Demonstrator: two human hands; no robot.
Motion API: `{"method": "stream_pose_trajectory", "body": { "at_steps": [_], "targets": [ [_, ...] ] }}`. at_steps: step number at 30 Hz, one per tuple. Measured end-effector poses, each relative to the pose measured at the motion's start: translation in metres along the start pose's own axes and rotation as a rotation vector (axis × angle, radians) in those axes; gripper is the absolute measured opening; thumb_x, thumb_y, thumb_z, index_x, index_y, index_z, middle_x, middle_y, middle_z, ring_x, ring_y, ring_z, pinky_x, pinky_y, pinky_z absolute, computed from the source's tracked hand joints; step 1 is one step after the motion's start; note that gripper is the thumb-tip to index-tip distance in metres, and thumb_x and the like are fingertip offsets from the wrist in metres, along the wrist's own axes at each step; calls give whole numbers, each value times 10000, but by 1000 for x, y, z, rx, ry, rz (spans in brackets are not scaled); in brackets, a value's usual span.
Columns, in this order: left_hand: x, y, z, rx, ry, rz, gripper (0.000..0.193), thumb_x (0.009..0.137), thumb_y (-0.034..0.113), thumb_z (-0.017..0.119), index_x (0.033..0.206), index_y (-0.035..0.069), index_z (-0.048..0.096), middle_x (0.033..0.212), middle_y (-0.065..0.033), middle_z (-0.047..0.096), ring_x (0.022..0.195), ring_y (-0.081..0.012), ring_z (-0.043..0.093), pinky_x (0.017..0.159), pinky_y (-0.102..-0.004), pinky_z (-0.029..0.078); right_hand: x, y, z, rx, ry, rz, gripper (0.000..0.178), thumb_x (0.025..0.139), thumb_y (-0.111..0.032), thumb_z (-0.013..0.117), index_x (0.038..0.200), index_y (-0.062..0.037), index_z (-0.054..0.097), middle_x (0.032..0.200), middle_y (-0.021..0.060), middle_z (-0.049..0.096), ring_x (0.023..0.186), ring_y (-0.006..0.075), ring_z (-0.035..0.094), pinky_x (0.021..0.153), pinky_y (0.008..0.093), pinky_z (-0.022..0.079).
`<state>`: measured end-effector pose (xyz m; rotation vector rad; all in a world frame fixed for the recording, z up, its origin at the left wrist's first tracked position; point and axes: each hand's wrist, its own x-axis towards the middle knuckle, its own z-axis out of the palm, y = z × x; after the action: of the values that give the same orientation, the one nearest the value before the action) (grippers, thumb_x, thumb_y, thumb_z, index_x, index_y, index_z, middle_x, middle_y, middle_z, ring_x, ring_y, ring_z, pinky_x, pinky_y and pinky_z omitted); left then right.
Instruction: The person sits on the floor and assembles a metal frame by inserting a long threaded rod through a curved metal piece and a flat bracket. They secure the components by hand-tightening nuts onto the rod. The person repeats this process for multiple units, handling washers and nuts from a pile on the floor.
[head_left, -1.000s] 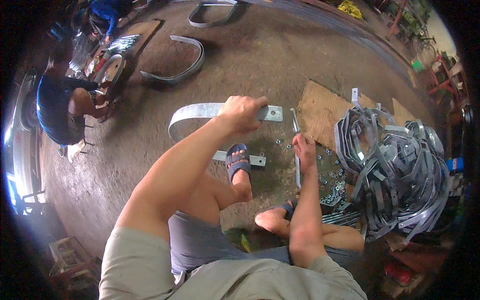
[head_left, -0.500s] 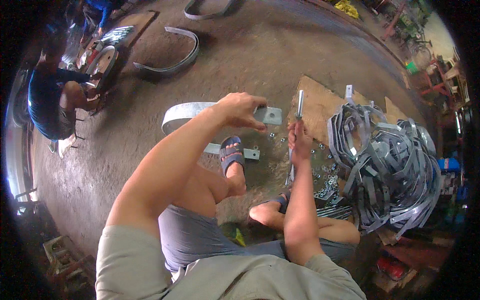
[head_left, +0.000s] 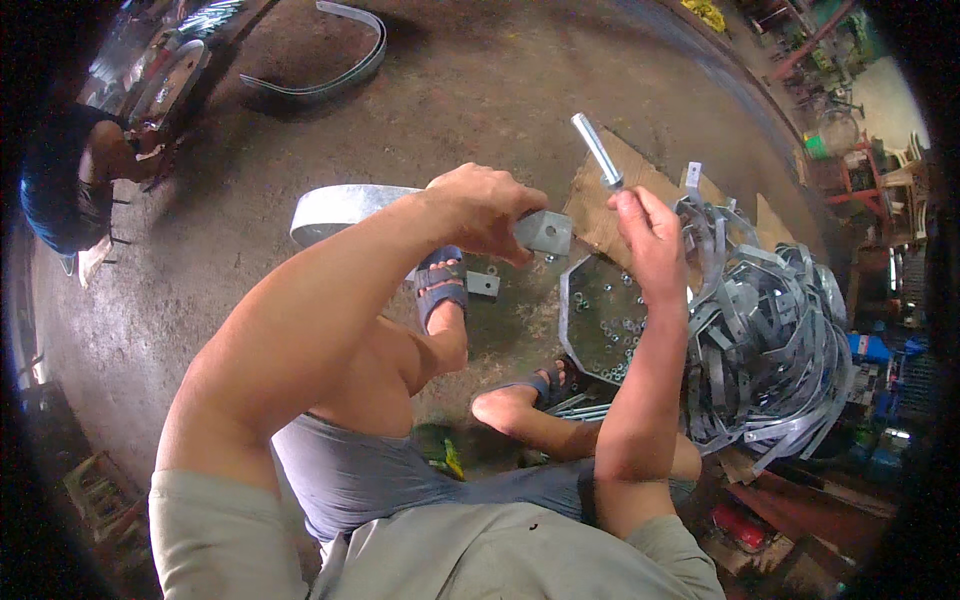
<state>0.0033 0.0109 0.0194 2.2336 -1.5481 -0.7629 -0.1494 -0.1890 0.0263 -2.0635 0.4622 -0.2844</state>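
Observation:
My left hand is closed around a wide flat galvanised metal strap, near its end with a drilled hole. The strap curves away to the left in a U shape; its other arm passes by my sandalled left foot. In my right hand, thumb and fingers grip a shiny steel bolt, with a hex piece just above the thumb. The bolt tilts up and left, apart from the strap. Below this hand shows a thin octagonal metal band; whether the hand holds it too is hidden.
A heap of bent metal bands lies at the right beside cardboard. Loose nuts and several rods lie near my right foot. Another curved strap rests farther off. A co-worker sits at the far left.
My right hand has risen and moved right, tipping the bolt from upright to leaning left. The octagonal band now shows its open face. My left hand grips nearer the strap's end, and the view has shifted.

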Motion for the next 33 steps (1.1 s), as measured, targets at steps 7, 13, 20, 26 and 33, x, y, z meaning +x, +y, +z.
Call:
{"method": "stream_pose_trajectory", "body": {
  "at_steps": [7, 13, 20, 26, 33],
  "targets": [
    [0, -2, 2, 98, 50, 30, 475, 717, 439, 786, 1064, 142, 654, 939, -131, 721, 911, -363, 685, 787, -484, 537, -11, -51, -21, -586, -172, -17, 345, 969, -339, 612, 838, -25, 666, 644, 129, 565, 597, 253, 527, 591, 389, 421],
    [5, -7, 5, 80, 74, 42, 498, 731, 477, 770, 1093, 154, 658, 962, -133, 720, 937, -367, 681, 812, -487, 532, -6, -98, -36, -1201, -354, -150, 293, 923, -375, 630, 865, -113, 747, 749, 176, 692, 754, 379, 694, 692, 485, 536],
    [5, -8, 6, 111, 51, 31, 514, 738, 488, 764, 1129, 172, 656, 1004, -136, 719, 977, -362, 676, 844, -492, 523, 13, -143, -17, -1569, -542, -482, 238, 883, -306, 649, 829, -106, 766, 771, 161, 720, 756, 313, 727, 693, 437, 559],
    [13, -7, 9, 162, 0, -35, 527, 764, 500, 740, 1175, 176, 686, 1120, -111, 711, 1071, -315, 664, 909, -447, 524, 18, -176, 39, -1876, -646, -816, 125, 810, -233, 690, 764, -146, 768, 775, 91, 742, 756, 224, 734, 666, 361, 549],
    [10, -8, 8, 145, 47, -14, 528, 769, 474, 773, 1198, 182, 674, 1098, -111, 717, 1054, -306, 675, 884, -436, 534, 36, -184, 70, -1916, -791, -765, 118, 806, -179, 675, 839, -152, 786, 863, 56, 763, 875, 203, 736, 729, 351, 560]
  ]
}}
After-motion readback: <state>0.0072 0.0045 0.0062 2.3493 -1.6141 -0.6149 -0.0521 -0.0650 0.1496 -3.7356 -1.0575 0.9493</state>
